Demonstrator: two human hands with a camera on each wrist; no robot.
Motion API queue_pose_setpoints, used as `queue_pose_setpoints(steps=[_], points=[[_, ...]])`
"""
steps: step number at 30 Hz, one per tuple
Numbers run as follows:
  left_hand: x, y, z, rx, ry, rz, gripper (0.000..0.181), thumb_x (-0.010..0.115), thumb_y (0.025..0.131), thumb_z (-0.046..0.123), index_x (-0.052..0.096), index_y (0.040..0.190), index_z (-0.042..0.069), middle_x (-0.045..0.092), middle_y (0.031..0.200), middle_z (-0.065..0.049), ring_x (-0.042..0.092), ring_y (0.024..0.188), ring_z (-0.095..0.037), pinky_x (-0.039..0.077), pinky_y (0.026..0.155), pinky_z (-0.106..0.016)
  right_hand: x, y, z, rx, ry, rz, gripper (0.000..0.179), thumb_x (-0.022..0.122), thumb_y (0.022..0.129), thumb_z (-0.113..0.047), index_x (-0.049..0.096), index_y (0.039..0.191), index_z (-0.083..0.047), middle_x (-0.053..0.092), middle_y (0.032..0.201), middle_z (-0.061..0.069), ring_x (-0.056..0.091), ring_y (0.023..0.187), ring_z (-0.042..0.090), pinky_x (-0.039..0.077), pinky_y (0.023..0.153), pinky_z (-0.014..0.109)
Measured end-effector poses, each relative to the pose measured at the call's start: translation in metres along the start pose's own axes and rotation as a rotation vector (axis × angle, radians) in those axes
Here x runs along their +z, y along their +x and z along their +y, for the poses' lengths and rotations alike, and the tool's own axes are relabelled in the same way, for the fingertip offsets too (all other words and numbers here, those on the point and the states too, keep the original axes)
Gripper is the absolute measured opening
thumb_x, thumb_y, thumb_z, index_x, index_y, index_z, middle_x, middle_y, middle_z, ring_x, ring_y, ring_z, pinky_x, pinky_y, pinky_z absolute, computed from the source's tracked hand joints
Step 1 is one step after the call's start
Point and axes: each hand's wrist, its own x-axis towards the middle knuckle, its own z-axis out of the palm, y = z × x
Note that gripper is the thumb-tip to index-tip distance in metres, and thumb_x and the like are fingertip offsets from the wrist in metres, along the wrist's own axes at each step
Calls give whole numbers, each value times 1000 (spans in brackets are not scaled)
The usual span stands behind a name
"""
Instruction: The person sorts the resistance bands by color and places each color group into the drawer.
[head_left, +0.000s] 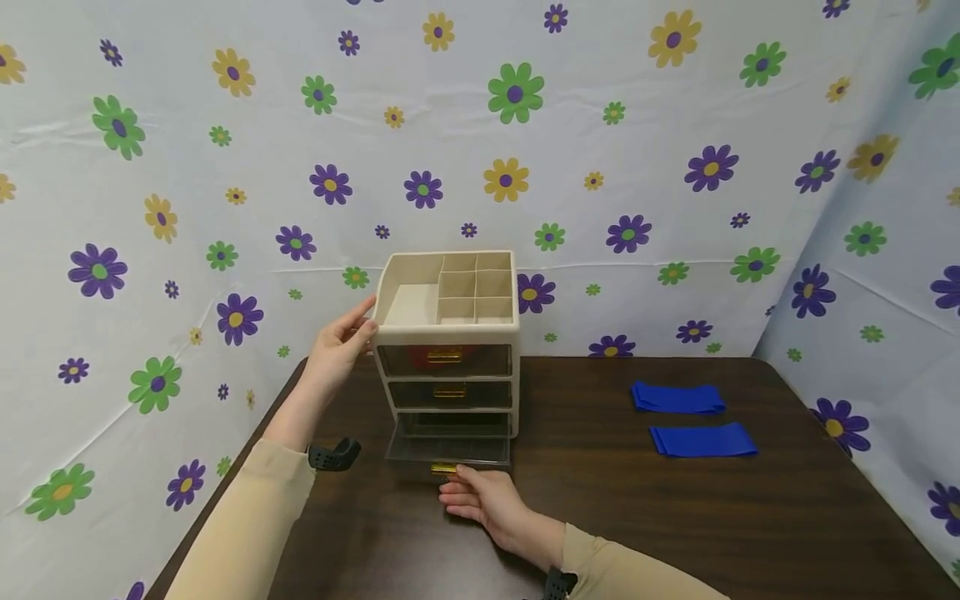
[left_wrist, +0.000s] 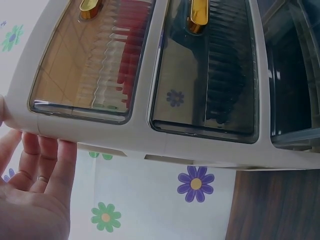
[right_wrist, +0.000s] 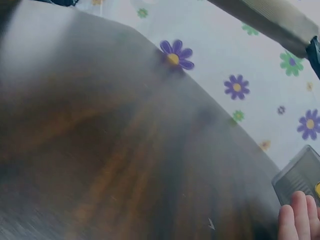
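Observation:
A cream desktop organizer [head_left: 444, 334] with three smoky see-through drawers stands on the table. My left hand [head_left: 334, 352] rests against its upper left side; in the left wrist view the fingers [left_wrist: 49, 155] touch the side wall. The bottom drawer [head_left: 450, 448] is pulled out and looks bare inside. At its front, my right hand [head_left: 487, 502] pinches the gold handle [head_left: 444, 469], thumb above and fingers below. The top drawer [left_wrist: 85, 65] is closed with something red inside. The middle drawer [left_wrist: 200, 80] is closed, with dark contents that I cannot identify.
Two folded blue strips [head_left: 678, 398] lie on the dark wood table [head_left: 585, 483], right of the organizer. Flower-patterned cloth [head_left: 450, 125] hangs behind and at the sides. Compartments in the organizer's top [head_left: 476, 285] hold nothing visible.

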Motion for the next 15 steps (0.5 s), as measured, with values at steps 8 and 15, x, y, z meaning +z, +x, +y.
queue_pose_setpoints(steps=[8,15], points=[[1,0,-1,-5,10,4,53,57,99,29,42,148,14,54,113,-10,56,91,-10,52,80,-26,4,-13,10,5,6,5,46,58,98,-26,57,116,17,71,93,12,70,83,18,56,76,32],[1,0,0,6,4,-1,54,57,99,31,42,148,13,55,112,-9,57,92,-10,52,80,-27,7,-23,12,13,-12,7,44,58,98,-25,59,114,16,71,93,13,70,82,17,57,76,31]])
